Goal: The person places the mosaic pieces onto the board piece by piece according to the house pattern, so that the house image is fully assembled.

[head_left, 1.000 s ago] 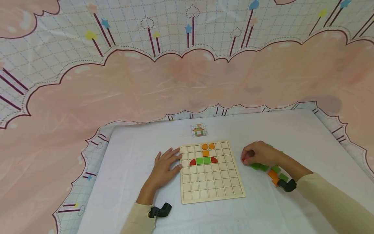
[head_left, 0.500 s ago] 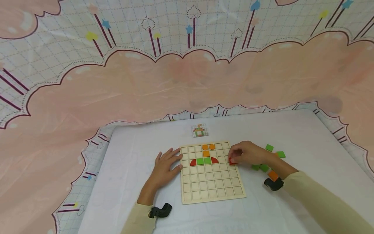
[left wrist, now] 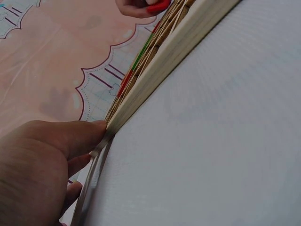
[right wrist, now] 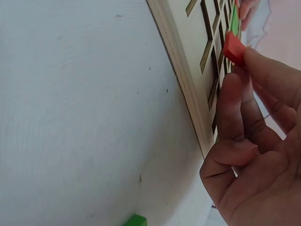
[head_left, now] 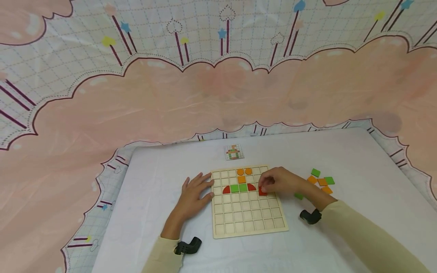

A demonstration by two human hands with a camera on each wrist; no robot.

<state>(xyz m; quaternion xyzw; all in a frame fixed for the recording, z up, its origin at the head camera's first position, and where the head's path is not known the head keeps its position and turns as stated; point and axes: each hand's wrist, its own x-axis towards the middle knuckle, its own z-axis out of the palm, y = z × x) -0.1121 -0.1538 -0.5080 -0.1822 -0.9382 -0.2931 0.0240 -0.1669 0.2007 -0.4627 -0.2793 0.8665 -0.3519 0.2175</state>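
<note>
A wooden grid board (head_left: 249,216) lies on the white table, its upper cells holding two orange discs (head_left: 244,171), an orange square (head_left: 241,179), two green squares (head_left: 238,188) and a red quarter-round piece (head_left: 227,189) at the left, with another like it at the right. Over the board's right side, my right hand (head_left: 280,181) pinches a red tile (right wrist: 233,48) between thumb and fingertips. My left hand (head_left: 192,196) rests at the board's left edge, fingers spread and fairly straight; in the left wrist view the thumb touches the side of the board.
Loose green and orange tiles (head_left: 322,182) lie right of the board, partly behind the right forearm. A small pattern card (head_left: 234,152) lies beyond the board's far edge. A printed cloth (head_left: 218,98) hangs behind the table.
My right hand has carried the red tile leftward from the loose tiles to over the board's right side. The left hand stays in place.
</note>
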